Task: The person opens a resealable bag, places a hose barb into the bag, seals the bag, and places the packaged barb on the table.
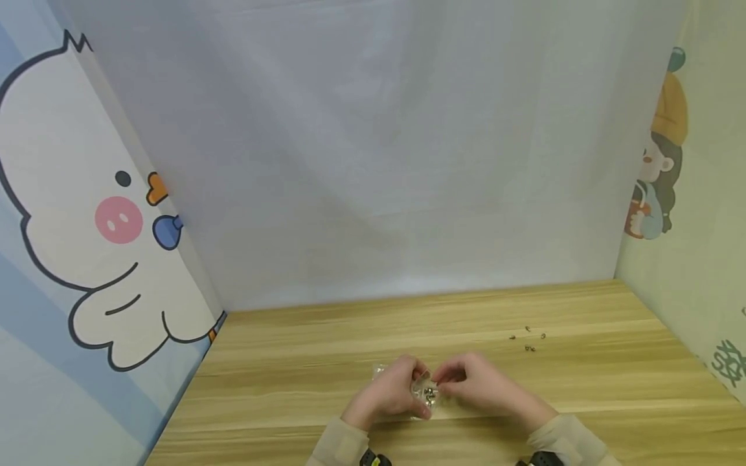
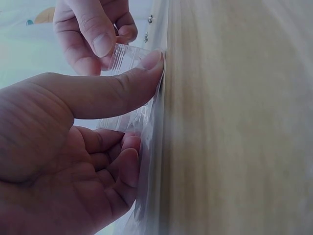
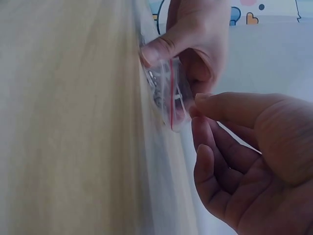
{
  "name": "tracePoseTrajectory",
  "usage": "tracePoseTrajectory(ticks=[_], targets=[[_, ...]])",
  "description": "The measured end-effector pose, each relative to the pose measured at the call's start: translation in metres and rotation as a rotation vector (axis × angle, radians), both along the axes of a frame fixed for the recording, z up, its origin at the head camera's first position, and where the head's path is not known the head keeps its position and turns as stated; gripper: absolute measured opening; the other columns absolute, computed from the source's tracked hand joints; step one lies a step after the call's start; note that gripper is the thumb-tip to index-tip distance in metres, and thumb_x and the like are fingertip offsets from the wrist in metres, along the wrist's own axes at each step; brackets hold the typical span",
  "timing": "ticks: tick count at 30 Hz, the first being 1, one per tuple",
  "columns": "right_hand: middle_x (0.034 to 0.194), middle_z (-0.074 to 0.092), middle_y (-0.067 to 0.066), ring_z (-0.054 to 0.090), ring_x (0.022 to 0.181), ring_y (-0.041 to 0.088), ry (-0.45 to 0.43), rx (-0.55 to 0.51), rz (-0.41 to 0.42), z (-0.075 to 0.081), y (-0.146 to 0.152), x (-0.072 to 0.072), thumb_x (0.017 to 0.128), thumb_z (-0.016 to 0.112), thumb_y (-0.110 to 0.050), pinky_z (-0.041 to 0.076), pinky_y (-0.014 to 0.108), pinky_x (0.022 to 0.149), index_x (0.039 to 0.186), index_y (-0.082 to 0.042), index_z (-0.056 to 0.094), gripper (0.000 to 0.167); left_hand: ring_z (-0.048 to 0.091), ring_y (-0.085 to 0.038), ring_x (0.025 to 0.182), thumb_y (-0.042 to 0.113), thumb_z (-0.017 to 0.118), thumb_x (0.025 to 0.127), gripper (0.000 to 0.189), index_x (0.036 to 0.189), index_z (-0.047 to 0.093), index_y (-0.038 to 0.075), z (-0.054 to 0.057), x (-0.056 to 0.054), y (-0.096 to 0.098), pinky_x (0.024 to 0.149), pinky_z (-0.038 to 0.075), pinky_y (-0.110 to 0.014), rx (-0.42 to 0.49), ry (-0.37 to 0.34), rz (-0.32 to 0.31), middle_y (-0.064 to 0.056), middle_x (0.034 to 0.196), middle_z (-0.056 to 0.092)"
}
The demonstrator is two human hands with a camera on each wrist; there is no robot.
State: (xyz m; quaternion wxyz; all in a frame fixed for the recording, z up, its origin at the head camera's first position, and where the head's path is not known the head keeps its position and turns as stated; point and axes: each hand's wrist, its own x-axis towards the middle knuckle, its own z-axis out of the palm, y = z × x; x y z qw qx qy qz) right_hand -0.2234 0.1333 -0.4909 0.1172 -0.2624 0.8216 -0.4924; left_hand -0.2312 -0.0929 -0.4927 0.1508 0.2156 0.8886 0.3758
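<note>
A clear zip bag (image 1: pixel 429 396) with small shiny metal pieces inside lies low over the table between the two hands. My left hand (image 1: pixel 393 391) grips it, its thumb (image 2: pixel 117 90) laid across the plastic and its other fingers curled beneath. A red line (image 3: pixel 171 93) runs near the bag's mouth in the right wrist view. From the right, my right hand (image 1: pixel 474 382) pinches the edge of the bag at that mouth between thumb and index finger. The remaining right fingers (image 3: pixel 208 171) are bent inward. The left hand partly hides the bag's contents.
Several small dark metal pieces (image 1: pixel 529 349) lie scattered on the wooden table (image 1: pixel 291 349), beyond the right hand. Some clear plastic (image 1: pixel 377 370) shows behind the left hand. A pale curtain (image 1: pixel 379 162) closes off the back, with cartoon-printed panels on both sides.
</note>
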Motion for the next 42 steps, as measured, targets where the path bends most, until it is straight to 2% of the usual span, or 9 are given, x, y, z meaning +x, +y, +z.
tracePoseTrajectory(ticks=[4,11,20,32,42], targets=[[0.1,0.077,0.004,0.07,0.09,0.019,0.001,0.02,-0.009,0.003,0.01,-0.005,0.095,0.075,-0.005,0.057,0.027,0.079,0.111,-0.002,0.078,0.017,0.058,-0.01,0.09,0.005,0.101,0.068,0.061,0.118,0.066,0.004,0.0,0.0,0.0,0.088,0.052,-0.03,0.005,0.004,-0.001,0.001,0.105,0.062],[0.102,0.077,0.006,0.071,0.091,0.014,0.053,0.045,-0.024,0.006,0.037,-0.02,0.095,0.076,-0.007,0.057,0.027,0.08,0.114,0.001,0.077,0.02,0.057,-0.012,0.092,0.005,0.101,0.066,0.062,0.117,0.066,0.004,0.001,0.001,0.001,0.092,0.052,-0.033,-0.002,0.015,0.009,0.0,0.105,0.061],[0.104,0.078,0.004,0.07,0.093,0.012,0.106,0.066,-0.12,0.008,0.074,-0.035,0.097,0.076,-0.008,0.057,0.027,0.082,0.118,0.0,0.077,0.023,0.057,-0.011,0.093,0.004,0.1,0.068,0.061,0.119,0.067,0.002,0.0,0.0,0.0,0.093,0.052,-0.031,-0.002,0.025,-0.01,-0.001,0.107,0.061],[0.11,0.077,0.007,0.071,0.1,0.021,0.12,0.121,-0.265,0.016,0.118,-0.039,0.101,0.075,-0.016,0.057,0.028,0.083,0.124,0.002,0.075,0.029,0.058,-0.011,0.095,0.005,0.101,0.068,0.063,0.12,0.066,0.004,0.0,0.0,-0.002,0.094,0.053,-0.032,-0.003,0.023,-0.005,0.0,0.109,0.062],[0.109,0.078,0.01,0.07,0.096,0.017,0.128,0.161,-0.321,0.004,0.146,-0.046,0.101,0.076,-0.015,0.056,0.026,0.079,0.122,0.004,0.074,0.029,0.057,-0.01,0.095,0.006,0.101,0.068,0.064,0.122,0.066,0.004,-0.003,0.0,-0.003,0.094,0.053,-0.031,-0.012,0.031,-0.009,0.0,0.11,0.062]])
